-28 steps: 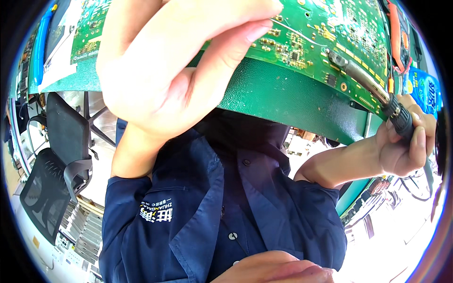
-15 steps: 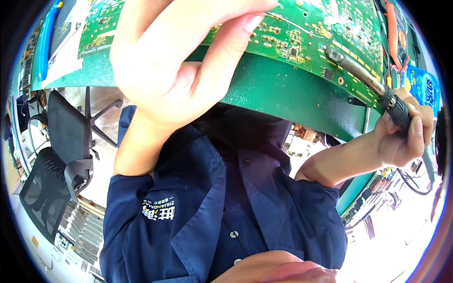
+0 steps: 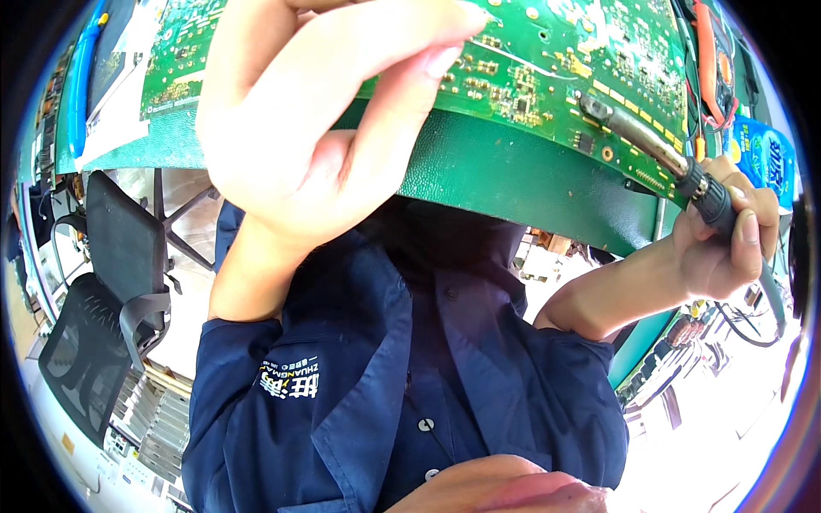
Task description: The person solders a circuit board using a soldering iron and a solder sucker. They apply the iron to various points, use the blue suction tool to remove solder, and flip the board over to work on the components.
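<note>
A large green circuit board (image 3: 547, 94) lies across the green bench mat (image 3: 513, 175), its upper part cut off by the picture's edge. Over its left half is my left hand (image 3: 299, 120), thumb and forefinger pinched together. From that pinch a thin silvery wire (image 3: 520, 58), like solder wire, runs right across the board. My right hand (image 3: 727, 214) grips the black handle of a soldering iron (image 3: 646, 137). The iron's darkened tip points left, over the board's right part near a small black chip; whether it touches the board I cannot tell.
A blue pen-like tool (image 3: 84, 85) and white papers lie at the far left. To the right are an orange-and-black meter (image 3: 717, 64) with leads and a blue package (image 3: 761, 158). A black office chair (image 3: 115, 222) stands left of the bench. The iron's cord hangs below my right hand.
The whole view has shifted slightly, with the board and iron appearing a little lower and further left. My left fingertips have dropped slightly nearer me. Both grips look the same.
</note>
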Motion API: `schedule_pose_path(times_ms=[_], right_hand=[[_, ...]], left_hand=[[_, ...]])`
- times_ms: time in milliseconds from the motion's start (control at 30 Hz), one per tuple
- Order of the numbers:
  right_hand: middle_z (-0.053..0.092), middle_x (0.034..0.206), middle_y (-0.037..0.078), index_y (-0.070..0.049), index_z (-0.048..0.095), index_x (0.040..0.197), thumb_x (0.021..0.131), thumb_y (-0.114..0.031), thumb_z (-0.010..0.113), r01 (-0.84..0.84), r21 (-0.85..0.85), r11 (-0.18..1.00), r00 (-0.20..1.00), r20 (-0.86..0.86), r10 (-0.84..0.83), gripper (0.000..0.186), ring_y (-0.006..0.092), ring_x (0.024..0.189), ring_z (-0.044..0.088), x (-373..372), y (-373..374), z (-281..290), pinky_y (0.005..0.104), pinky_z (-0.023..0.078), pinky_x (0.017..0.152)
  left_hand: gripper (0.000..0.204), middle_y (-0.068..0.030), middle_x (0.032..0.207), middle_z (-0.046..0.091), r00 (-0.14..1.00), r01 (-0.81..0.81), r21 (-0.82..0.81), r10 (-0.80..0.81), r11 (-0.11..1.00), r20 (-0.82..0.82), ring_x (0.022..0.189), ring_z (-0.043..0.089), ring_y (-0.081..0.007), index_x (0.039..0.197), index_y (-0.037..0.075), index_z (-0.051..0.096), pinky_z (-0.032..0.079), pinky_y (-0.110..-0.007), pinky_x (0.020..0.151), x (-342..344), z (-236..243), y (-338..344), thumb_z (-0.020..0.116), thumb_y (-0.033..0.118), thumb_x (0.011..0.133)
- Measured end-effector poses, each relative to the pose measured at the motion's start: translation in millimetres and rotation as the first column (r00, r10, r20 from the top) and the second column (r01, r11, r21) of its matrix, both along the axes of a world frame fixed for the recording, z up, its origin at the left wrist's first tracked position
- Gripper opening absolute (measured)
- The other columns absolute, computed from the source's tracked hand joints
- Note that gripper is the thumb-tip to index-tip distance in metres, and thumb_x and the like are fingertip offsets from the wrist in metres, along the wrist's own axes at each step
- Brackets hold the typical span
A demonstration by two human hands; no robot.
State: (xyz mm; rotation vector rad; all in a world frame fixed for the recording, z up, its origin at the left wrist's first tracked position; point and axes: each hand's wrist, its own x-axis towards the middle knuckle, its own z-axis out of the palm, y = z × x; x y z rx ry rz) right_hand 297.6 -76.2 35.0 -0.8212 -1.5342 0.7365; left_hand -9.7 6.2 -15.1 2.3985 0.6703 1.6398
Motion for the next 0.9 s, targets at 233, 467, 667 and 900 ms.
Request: schedule_pose_path(times_ms=[233,467,667,900], right_hand=[[0.043,0.052,0.009,0.007,0.059,0.090,0.084,-0.014,0.047,0.040,-0.037,0.998,0.999,-0.032,-0.042,0.025,0.0122,0.045,0.037,0,-3,2,0.0266,0.027,0.046],[0.040,0.057,0.007,0.010,0.058,0.088,0.085,-0.011,0.043,0.026,0.005,1.000,0.998,-0.053,-0.026,0.026,0.0121,0.044,0.037,6,-1,0,0.0264,0.029,0.049],[0.042,0.054,0.009,0.009,0.059,0.090,0.085,-0.012,0.044,0.026,-0.020,0.999,0.999,-0.034,-0.027,0.026,0.0122,0.045,0.037,5,-1,2,0.0267,0.028,0.049],[0.042,0.052,0.009,0.007,0.058,0.093,0.085,-0.013,0.045,-0.005,-0.054,0.999,0.999,-0.044,0.003,0.025,0.0117,0.045,0.035,1,0,2,0.0260,0.027,0.049]], left_hand=[[0.022,-0.0125,0.096,0.064,1.000,0.002,-0.006,-0.002,1.000,0.021,0.085,0.061,-0.0169,0.098,-0.002,0.070,0.048,-0.025,0.074,-1,-1,1,0.071,-0.009,0.078],[0.019,-0.0108,0.088,0.057,0.992,-0.090,-0.030,0.092,0.996,0.084,0.068,0.054,-0.0149,0.092,0.003,0.068,0.043,-0.023,0.058,14,2,-4,0.071,-0.006,0.076],[0.019,-0.0108,0.088,0.057,0.992,-0.116,-0.024,0.117,0.993,0.044,0.068,0.054,-0.0148,0.092,0.003,0.068,0.043,-0.023,0.059,9,-2,-3,0.071,-0.006,0.076],[0.020,-0.0117,0.092,0.059,0.994,-0.111,0.008,0.111,0.994,0.007,0.072,0.057,-0.0165,0.093,0.004,0.070,0.046,-0.024,0.061,3,-4,-2,0.071,-0.006,0.076]])
